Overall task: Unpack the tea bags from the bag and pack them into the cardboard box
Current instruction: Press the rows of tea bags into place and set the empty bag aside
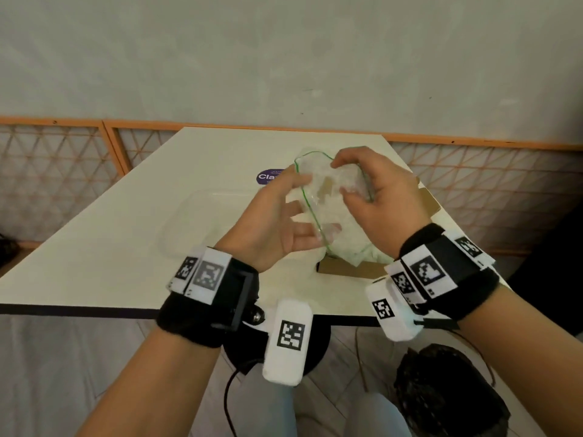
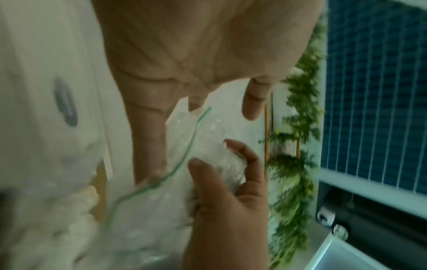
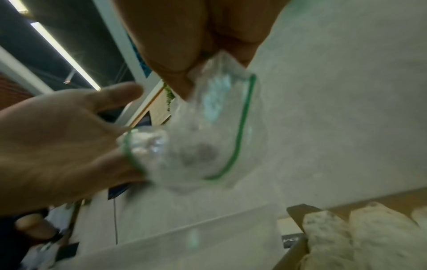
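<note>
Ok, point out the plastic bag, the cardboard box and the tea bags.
plastic bag (image 1: pixel 317 179): head view, clear wall inside the green zip rim.
cardboard box (image 1: pixel 350 270): head view, near side wall.
tea bags (image 3: pixel 381 232): right wrist view, middle bag's paper face.

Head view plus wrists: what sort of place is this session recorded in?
Probably an indoor office or lounge-type room: a pale table with a round purple sticker, orange-framed lattice panels along the wall, and a ceiling strip light.

Most of the cardboard box is hidden behind the clear bag and right hand, and left of the bag the left hand cuts off the purple sticker's lettering.
</note>
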Demonstrator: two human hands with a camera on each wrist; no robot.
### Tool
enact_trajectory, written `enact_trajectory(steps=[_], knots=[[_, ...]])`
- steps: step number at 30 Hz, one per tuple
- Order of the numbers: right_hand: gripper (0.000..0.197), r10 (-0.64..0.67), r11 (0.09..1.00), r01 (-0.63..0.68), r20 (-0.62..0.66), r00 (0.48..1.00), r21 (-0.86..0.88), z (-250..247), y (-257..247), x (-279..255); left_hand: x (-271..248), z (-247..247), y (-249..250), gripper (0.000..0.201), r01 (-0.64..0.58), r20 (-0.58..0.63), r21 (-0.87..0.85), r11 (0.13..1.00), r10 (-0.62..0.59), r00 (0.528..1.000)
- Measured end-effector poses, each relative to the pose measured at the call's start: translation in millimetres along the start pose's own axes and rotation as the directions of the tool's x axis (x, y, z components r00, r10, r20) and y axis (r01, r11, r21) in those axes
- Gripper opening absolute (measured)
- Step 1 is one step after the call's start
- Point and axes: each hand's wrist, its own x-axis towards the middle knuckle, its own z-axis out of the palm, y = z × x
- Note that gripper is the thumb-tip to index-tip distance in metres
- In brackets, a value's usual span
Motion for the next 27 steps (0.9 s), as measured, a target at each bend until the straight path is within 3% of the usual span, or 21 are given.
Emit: enact_trajectory(steps=[3,5,7,9,10,13,17,19,21,23,25,27], knots=[[0.034,-0.128,0.987,0.147,0.229,0.965,-0.069,10.9,-11.3,-11.0,5.8,4.1,7.0,0.051,-0.026,0.003,-0.111,0.994,0.026,1.000],[0.031,-0.225,0.970,0.244,0.341,0.913,-0.013,15.2,-13.9,-20.8,14.4,7.7,8.1,0.030,-0.079,-0.104,-0.110,0.991,0.068,0.992],[0.026,-0.217,0.976,0.205,0.271,0.938,0.072,9.1,-10.6,-25.8,21.8,4.5,5.0,0.011,-0.181,-0.243,-0.117,0.976,0.149,0.959],[0.031,-0.066,0.988,0.055,0.068,0.996,0.147,0.2,-6.4,-28.4,25.7,0.0,0.0,0.006,-0.297,-0.297,-0.108,0.949,0.254,0.921],[0.042,0.043,0.977,-0.043,0.003,0.999,0.208,-3.1,-5.8,-27.8,26.8,0.8,-4.3,0.010,-0.344,-0.290,-0.100,0.934,0.303,0.908],[0.072,0.248,0.864,-0.242,0.045,0.968,0.442,-0.9,-11.5,-20.0,28.2,15.3,-16.6,0.031,-0.471,-0.222,0.041,0.881,0.468,0.855],[0.069,0.180,0.888,-0.178,0.034,0.983,0.425,4.6,-19.9,-4.7,28.6,31.1,-22.3,0.030,-0.560,-0.056,0.210,0.802,0.582,0.812],[0.062,0.172,0.837,-0.190,0.082,0.982,0.514,0.5,-18.6,-0.1,28.0,35.3,-21.1,0.025,-0.520,0.039,0.288,0.804,0.533,0.845],[0.056,0.151,0.782,-0.205,0.141,0.978,0.589,-10.4,-13.5,3.3,23.8,37.0,-13.4,0.034,-0.425,0.143,0.242,0.872,0.402,0.905],[0.051,0.127,0.865,-0.190,0.163,0.978,0.464,-25.7,-7.3,5.9,19.2,34.0,-6.0,0.053,-0.367,0.267,0.223,0.903,0.306,0.914],[0.046,0.129,0.930,-0.166,0.133,0.983,0.328,-44.6,0.5,2.8,7.7,28.1,1.7,0.065,-0.442,0.349,0.381,0.812,0.316,0.882],[0.037,0.217,0.897,-0.233,0.085,0.972,0.376,-68.8,7.8,-14.1,-12.7,18.5,-0.2,0.063,-0.540,0.407,0.547,0.640,0.360,0.840]])
